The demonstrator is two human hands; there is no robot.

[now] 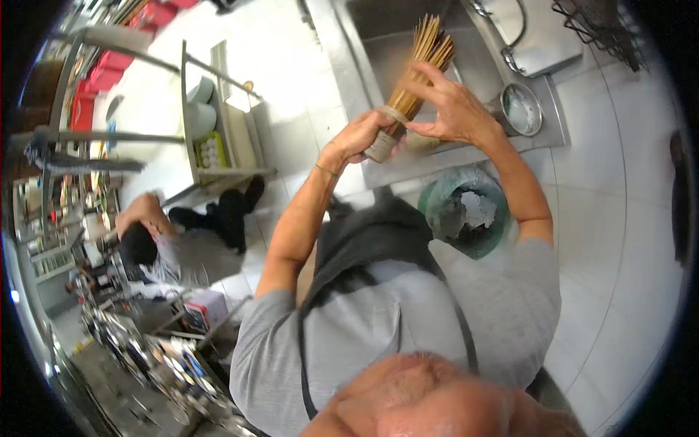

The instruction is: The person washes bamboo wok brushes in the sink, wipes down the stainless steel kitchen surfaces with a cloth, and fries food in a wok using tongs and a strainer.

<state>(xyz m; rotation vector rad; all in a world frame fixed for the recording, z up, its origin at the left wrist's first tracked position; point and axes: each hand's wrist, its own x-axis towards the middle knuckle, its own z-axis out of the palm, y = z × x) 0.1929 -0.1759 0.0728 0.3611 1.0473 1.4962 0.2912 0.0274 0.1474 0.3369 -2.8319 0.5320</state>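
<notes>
**Drop risk at sink** [375, 47]
Sink 12 o'clock, bin [473, 244] 5 from stick bundle [403, 103]; slack grip could lose it into either. It overhangs sink edge, tips toward 1. Bowl [539, 116] at 3 crowds right forearm [520, 175]. Left hand [362, 135] closed round bound base; right hand [460, 109] half-open alongside, contact unclear.

This looks like a restaurant kitchen: metal sink [477, 65], tap [512, 64], tiled floor [313, 124], stacked bowls [202, 120], dark apron [375, 227].
</notes>
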